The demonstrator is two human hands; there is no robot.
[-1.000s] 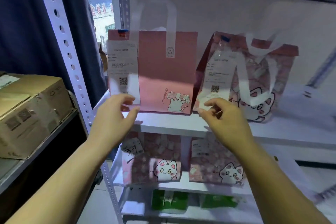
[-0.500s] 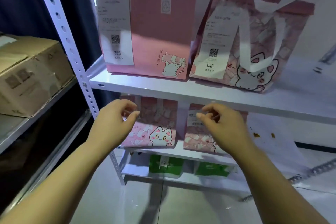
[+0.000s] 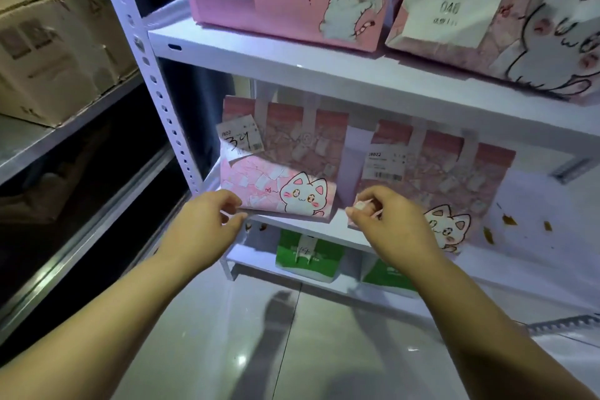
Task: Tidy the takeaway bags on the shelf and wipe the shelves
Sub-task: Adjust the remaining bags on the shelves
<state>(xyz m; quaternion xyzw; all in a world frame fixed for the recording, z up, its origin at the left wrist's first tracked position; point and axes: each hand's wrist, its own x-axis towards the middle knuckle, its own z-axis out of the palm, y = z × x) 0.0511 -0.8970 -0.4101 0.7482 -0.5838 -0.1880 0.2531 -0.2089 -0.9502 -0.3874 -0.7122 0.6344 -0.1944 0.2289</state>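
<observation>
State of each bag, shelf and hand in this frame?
Left hand: fingers at left cat bag's bottom corner, grip unclear.
Right hand: pinching right cat bag's lower edge.
Left cat bag: upright, label curling.
Right cat bag: upright, leaning back.
Middle shelf: brown specks, unwiped.
Green bags: upright, bottom shelf.

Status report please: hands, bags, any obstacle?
Left hand at "34" bag corner. Right hand at neighbouring bag. Orange crumbs on shelf.
</observation>
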